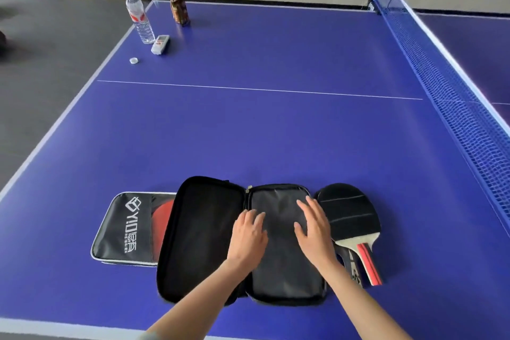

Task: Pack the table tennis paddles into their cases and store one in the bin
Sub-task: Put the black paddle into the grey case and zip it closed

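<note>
On the grey lining of the open black case (209,234), both hands lay flat, left hand (248,237) and right hand (314,232), fingers straight and slightly spread, holding nothing. Just right of the case, a black paddle (349,215) rested on the blue desk (248,132); at left, a second case (124,229) showed a red paddle (162,215).

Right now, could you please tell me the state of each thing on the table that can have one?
Black case: unzipped, lying open flat, empty.
Logo case: closed, red paddle inside.
Loose paddle: unpacked, beside the open case.
Water bottle: upright, uncapped.
Brown bottle: upright, capped.
Left hand: open, on the lining.
Right hand: open, on the lining.
</note>
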`<action>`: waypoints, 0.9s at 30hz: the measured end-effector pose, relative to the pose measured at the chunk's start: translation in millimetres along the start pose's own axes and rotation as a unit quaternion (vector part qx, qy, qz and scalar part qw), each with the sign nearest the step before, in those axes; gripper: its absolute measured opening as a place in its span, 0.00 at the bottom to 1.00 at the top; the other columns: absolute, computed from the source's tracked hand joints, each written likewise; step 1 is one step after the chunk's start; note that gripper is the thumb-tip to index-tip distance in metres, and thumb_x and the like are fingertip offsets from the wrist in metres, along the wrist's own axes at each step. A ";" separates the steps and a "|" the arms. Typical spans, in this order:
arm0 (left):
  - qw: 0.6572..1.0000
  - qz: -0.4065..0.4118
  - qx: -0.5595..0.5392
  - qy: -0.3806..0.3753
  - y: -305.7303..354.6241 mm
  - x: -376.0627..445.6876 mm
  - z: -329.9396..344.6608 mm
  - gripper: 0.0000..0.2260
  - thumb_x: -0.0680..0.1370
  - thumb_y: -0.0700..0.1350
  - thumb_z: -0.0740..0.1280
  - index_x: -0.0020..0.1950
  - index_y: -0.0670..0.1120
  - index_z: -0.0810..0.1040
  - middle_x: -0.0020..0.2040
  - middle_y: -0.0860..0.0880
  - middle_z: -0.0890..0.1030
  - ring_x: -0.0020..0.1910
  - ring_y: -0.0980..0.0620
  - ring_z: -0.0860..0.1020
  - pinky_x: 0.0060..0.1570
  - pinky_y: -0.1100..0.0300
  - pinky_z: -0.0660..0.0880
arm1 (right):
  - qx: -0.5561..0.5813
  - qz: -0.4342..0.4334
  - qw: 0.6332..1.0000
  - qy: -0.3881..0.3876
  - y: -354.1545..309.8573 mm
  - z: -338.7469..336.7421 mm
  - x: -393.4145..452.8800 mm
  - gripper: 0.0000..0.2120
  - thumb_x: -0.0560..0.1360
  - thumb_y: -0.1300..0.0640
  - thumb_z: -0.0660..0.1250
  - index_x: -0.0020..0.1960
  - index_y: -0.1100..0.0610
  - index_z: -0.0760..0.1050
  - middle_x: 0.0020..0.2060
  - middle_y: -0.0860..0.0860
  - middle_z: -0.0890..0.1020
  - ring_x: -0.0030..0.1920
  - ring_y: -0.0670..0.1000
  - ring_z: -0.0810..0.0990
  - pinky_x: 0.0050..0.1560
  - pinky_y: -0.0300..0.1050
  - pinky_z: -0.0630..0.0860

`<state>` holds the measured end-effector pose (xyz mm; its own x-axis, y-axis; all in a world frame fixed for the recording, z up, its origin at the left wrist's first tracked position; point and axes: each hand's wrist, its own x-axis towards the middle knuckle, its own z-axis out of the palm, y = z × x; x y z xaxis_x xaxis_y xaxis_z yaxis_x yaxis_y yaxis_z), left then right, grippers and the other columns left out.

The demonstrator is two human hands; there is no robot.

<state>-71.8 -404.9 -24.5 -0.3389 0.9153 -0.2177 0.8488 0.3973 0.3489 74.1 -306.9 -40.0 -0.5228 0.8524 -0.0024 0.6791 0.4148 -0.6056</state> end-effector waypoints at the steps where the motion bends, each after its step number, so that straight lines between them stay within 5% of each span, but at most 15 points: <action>1: 0.999 0.021 -0.048 0.000 11.2 3.4 1.0 0.20 0.81 0.46 0.55 0.74 0.46 0.62 0.70 0.47 0.67 0.70 0.47 0.64 0.70 0.56 0.61 | 0.001 0.023 0.999 0.029 7.4 -12.1 5.9 0.24 0.74 0.63 0.67 0.70 0.60 0.68 0.73 0.58 0.65 0.75 0.58 0.60 0.74 0.51 0.57; 6: 0.963 -0.010 -0.265 -0.051 82.6 24.9 12.7 0.16 0.77 0.38 0.58 0.64 0.42 0.73 0.58 0.44 0.78 0.56 0.44 0.77 0.57 0.55 0.73 | -0.001 0.167 0.981 0.102 61.2 -67.1 24.8 0.26 0.74 0.64 0.68 0.70 0.63 0.66 0.72 0.63 0.64 0.74 0.63 0.60 0.73 0.56 0.56; 10: 0.919 -0.067 -0.376 -0.094 142.6 41.8 30.5 0.18 0.78 0.39 0.61 0.69 0.41 0.70 0.62 0.44 0.78 0.58 0.49 0.78 0.57 0.64 0.72 | 0.066 0.264 0.959 0.079 103.2 -96.3 31.1 0.29 0.77 0.57 0.65 0.74 0.61 0.59 0.74 0.61 0.61 0.75 0.60 0.57 0.74 0.56 0.56; 16: 0.934 -0.130 -0.332 -0.029 187.1 46.0 56.1 0.20 0.79 0.39 0.61 0.71 0.37 0.67 0.70 0.44 0.69 0.68 0.47 0.69 0.68 0.55 0.66 | 0.216 0.336 0.917 0.005 139.1 -109.8 33.1 0.29 0.77 0.56 0.66 0.74 0.61 0.59 0.71 0.57 0.67 0.69 0.57 0.69 0.69 0.53 0.67; 24: 0.952 -0.199 -0.231 0.036 181.2 56.1 57.9 0.22 0.79 0.43 0.61 0.73 0.40 0.63 0.75 0.45 0.61 0.71 0.45 0.60 0.67 0.62 0.57 | 0.248 0.338 0.908 0.008 117.1 -81.3 17.6 0.25 0.75 0.61 0.66 0.69 0.65 0.65 0.66 0.60 0.72 0.66 0.60 0.70 0.67 0.56 0.68; 27: 0.962 -0.199 -0.186 0.030 168.8 63.7 55.0 0.25 0.78 0.44 0.64 0.74 0.42 0.63 0.73 0.46 0.65 0.71 0.46 0.63 0.68 0.62 0.57 | 0.309 0.384 0.870 0.015 120.6 -83.3 22.5 0.21 0.73 0.63 0.68 0.64 0.66 0.70 0.59 0.60 0.78 0.59 0.58 0.77 0.59 0.50 0.75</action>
<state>72.3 -283.2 -29.6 -0.6387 0.6842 -0.3520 0.4472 0.7023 0.5538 187.1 -211.2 -46.8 -0.0167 0.8151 -0.5790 0.4109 -0.5224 -0.7472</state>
